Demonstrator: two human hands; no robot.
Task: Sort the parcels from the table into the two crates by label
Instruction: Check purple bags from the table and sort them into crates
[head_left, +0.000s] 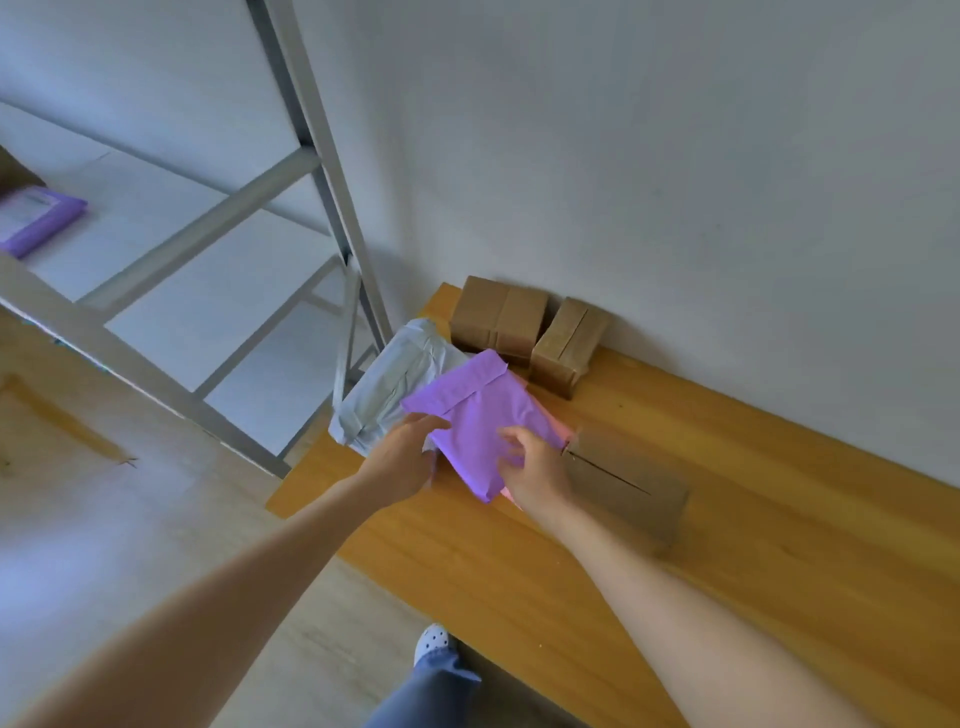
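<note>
A purple mailer (480, 415) overlaps a grey mailer (384, 387) at the tabletop (779, 519) end; brown boxes (569, 345) stand by the wall, another box (623, 488) beside it.

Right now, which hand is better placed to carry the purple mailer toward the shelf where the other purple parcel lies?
Probably the left hand: it grips the purple mailer on the edge nearer the metal shelf, where the other purple parcel lies. The right hand holds the far edge.
</note>
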